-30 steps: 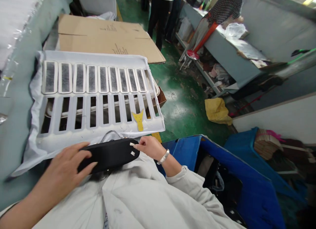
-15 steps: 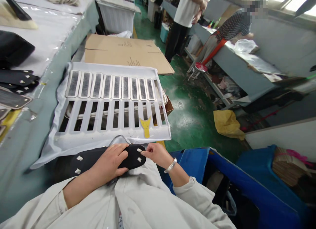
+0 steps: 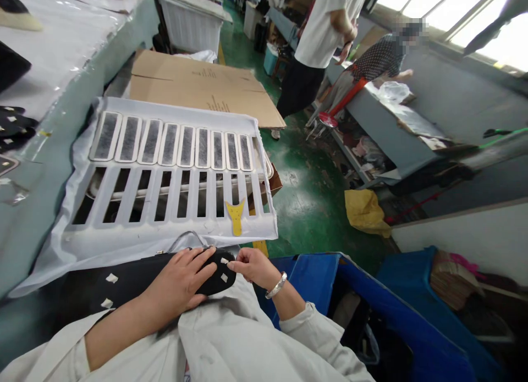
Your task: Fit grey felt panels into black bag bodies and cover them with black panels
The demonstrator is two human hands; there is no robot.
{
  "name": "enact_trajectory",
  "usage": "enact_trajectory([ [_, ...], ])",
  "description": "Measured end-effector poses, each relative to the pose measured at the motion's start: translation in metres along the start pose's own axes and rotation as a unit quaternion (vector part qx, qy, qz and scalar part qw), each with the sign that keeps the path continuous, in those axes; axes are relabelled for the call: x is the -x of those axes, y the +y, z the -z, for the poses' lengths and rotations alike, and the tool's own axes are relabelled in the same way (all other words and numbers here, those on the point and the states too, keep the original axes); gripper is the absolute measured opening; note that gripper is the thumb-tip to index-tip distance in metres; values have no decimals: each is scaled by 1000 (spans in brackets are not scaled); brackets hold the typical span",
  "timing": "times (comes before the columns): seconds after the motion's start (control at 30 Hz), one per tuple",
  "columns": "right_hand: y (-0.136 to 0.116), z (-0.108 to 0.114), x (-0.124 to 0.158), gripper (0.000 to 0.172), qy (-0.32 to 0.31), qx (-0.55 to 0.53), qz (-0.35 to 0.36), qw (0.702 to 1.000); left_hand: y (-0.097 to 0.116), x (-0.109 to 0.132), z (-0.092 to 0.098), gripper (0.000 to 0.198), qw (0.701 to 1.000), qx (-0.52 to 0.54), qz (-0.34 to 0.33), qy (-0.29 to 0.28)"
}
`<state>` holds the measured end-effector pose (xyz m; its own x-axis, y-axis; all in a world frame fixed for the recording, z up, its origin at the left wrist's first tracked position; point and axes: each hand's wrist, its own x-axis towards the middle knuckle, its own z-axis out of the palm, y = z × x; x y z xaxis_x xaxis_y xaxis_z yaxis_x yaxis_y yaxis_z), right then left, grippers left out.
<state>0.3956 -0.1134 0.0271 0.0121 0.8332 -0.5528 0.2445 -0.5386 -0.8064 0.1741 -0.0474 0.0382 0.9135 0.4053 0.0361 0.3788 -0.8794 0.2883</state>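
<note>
Across my lap lies a long black piece (image 3: 144, 264) with a rounded end and small white patches near both ends. My left hand (image 3: 177, 280) rests over its right part, fingers on top and thumb at the near edge, holding it. At the rounded end, my right hand (image 3: 256, 269) has thumb and index finger pinched together beside the white patches (image 3: 224, 260); what is between the fingertips is too small to make out. Just beyond the black piece, a white slotted tray (image 3: 173, 236) carries a row of grey plates with white rims (image 3: 169, 144) and a yellow forked piece (image 3: 236, 217).
Flat cardboard (image 3: 198, 85) lies behind the tray. A plastic-covered worktable (image 3: 82, 57) runs along the left. Blue bins (image 3: 396, 316) stand at my right, near a yellow bag (image 3: 365, 211). Two people are farther off, one standing (image 3: 325, 36) and one at a bench (image 3: 373, 57).
The view has shifted, so the tray and black piece appear farther left. My hands keep nearly the same places on the piece. The standing person's arm has lowered.
</note>
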Motion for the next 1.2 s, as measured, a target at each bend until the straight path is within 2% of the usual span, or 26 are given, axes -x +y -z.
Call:
enact_trajectory([
  [0.07,3,-3,-3,32,0,-45,8,999,0,-2,-3,61,1000,-6,-17,12],
  [0.13,8,-6,-6,34,3,-90,18,996,-1,-3,-6,61,999,-14,-27,19],
  [0.33,35,-7,-14,47,-72,-282,2,957,-1,-3,1,52,999,-24,-29,7],
  [0.5,43,-4,-4,48,11,-308,7,951,-1,-8,2,51,1000,-7,-29,-6],
  [0.57,33,-5,2,44,60,-248,41,966,1,-10,2,53,1000,1,-17,-12],
  [0.63,15,-7,12,35,138,-85,111,981,2,-7,5,57,1000,22,-13,-18],
  [0.67,4,-8,17,29,186,28,159,969,1,-2,9,60,999,40,-14,-17],
  [0.7,-7,-8,22,23,226,128,206,944,-2,6,15,61,998,65,-11,-7],
  [0.73,-18,-9,25,22,250,202,250,914,-7,16,21,59,996,92,7,17],
  [0.77,-28,-9,27,26,252,259,286,887,-13,30,28,54,990,119,51,61],
  [0.8,-37,-11,26,35,234,307,322,865,-21,46,35,45,974,140,127,122],
  [0.83,-47,-13,24,43,207,344,355,844,-29,65,42,36,943,157,225,188],
  [0.87,-56,-19,20,50,177,374,378,828,-37,84,47,28,896,176,328,242],
  [0.9,-66,-27,15,56,141,397,398,815,-45,102,51,25,841,201,419,276],
  [0.93,-76,-38,10,60,105,415,411,805,-51,118,53,25,790,240,487,286],
  [0.97,-85,-51,4,65,69,430,418,797,-56,131,53,27,749,293,527,275],
  [1.03,-101,-82,-10,75,7,449,422,788,-62,145,47,31,695,414,542,226],
  [1.1,-111,-112,-25,83,-31,461,416,783,-63,147,37,35,658,504,524,193],
  [1.2,-113,-145,-45,93,-61,472,406,780,-64,142,26,35,644,543,511,174],
])
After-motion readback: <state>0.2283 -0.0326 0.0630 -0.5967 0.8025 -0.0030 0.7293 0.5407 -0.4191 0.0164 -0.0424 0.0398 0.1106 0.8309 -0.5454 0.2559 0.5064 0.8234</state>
